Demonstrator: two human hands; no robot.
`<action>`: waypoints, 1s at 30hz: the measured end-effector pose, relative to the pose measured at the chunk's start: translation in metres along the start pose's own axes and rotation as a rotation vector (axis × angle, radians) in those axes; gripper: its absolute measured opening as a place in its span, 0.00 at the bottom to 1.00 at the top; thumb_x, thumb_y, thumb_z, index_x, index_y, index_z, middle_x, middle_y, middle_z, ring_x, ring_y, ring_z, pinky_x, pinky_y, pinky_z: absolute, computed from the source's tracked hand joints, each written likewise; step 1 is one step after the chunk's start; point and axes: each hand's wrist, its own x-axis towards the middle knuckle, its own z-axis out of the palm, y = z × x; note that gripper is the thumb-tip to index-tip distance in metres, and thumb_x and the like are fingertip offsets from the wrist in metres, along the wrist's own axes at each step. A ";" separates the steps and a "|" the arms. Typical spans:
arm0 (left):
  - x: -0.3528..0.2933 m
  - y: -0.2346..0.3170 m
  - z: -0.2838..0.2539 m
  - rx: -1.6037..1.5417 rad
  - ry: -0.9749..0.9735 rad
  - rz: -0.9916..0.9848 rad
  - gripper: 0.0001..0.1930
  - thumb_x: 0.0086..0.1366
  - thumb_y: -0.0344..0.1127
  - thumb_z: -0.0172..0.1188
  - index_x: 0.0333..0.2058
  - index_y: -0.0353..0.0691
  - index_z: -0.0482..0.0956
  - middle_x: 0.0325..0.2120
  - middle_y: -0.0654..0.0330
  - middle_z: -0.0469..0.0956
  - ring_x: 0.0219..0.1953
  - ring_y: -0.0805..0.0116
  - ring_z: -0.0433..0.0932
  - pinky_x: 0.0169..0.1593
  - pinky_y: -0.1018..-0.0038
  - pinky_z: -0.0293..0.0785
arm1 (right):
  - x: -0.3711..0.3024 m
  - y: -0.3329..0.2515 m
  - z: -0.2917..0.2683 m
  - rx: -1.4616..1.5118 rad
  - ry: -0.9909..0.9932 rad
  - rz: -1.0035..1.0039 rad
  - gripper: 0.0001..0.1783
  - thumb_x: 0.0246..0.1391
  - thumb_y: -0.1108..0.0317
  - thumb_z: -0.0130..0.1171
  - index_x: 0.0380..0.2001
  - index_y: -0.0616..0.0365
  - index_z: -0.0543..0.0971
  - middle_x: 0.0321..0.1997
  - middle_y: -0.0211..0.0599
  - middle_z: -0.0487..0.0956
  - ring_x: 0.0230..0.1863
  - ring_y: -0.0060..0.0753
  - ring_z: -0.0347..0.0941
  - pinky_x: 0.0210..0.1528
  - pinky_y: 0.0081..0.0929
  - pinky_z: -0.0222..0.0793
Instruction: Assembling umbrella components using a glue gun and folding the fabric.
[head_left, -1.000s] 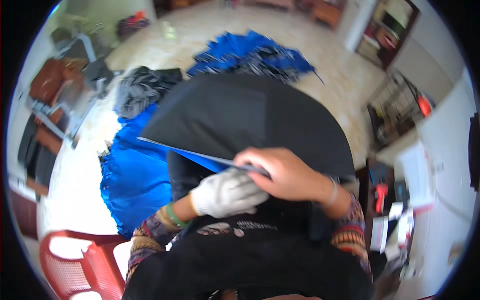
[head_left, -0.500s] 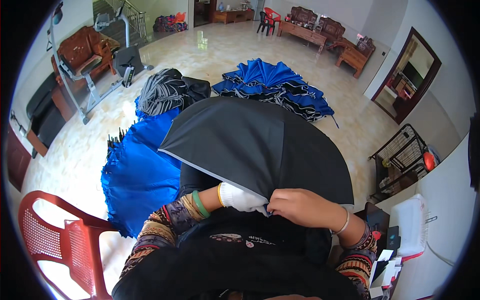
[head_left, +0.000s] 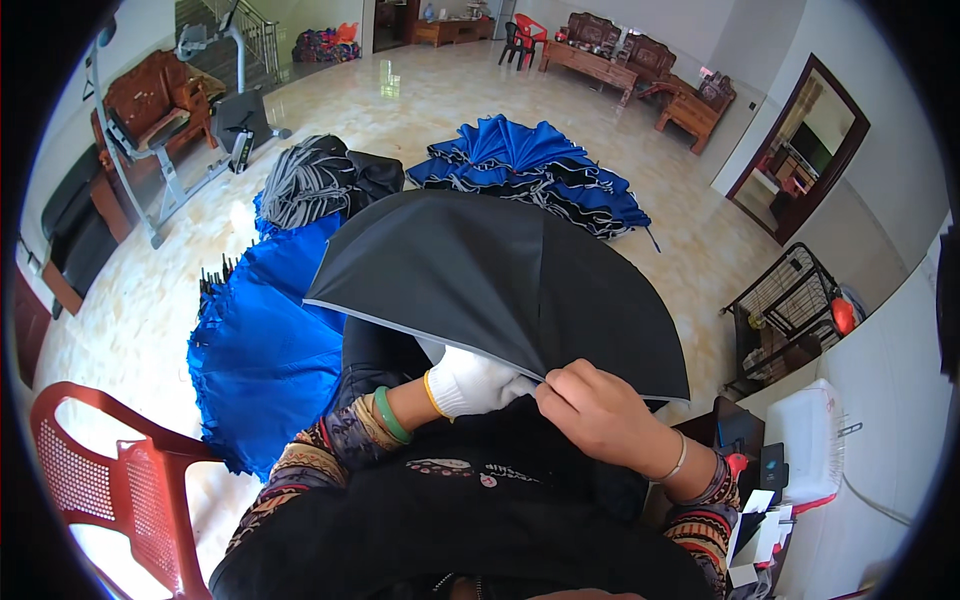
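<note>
A black umbrella canopy [head_left: 470, 260] with a pale grey edge band spreads across my lap. Its near rim runs between my two hands. My left hand [head_left: 478, 383], in a white knit glove with a yellow cuff, reaches under the rim, its fingers closed at the edge; the fingertips are partly hidden by the fabric. My bare right hand [head_left: 605, 412] is closed on the same edge just to the right, thumb and fingers pinching it. The two hands nearly touch. Whatever small part lies between the fingertips is hidden.
Blue umbrella canopies [head_left: 270, 350] lie stacked at my left, with a grey-striped black bundle [head_left: 308, 182] beyond. Another blue pile with black edges [head_left: 530, 165] lies ahead. A red plastic chair [head_left: 140, 470] stands near left, a wire cage [head_left: 785, 315] and white plastic tub [head_left: 812, 440] at right.
My right hand has turned slightly, its fingers now pointing more up along the rim. The gloved hand shows more from under the edge. The whole view has shifted a little.
</note>
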 end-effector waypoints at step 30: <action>0.202 -0.080 -0.077 0.206 0.394 0.035 0.13 0.56 0.43 0.59 0.38 0.45 0.78 0.31 0.53 0.79 0.31 0.55 0.78 0.35 0.63 0.74 | -0.042 0.147 0.201 0.311 1.316 1.024 0.33 0.51 0.63 0.60 0.56 0.68 0.61 0.57 0.54 0.64 0.60 0.47 0.60 0.63 0.37 0.55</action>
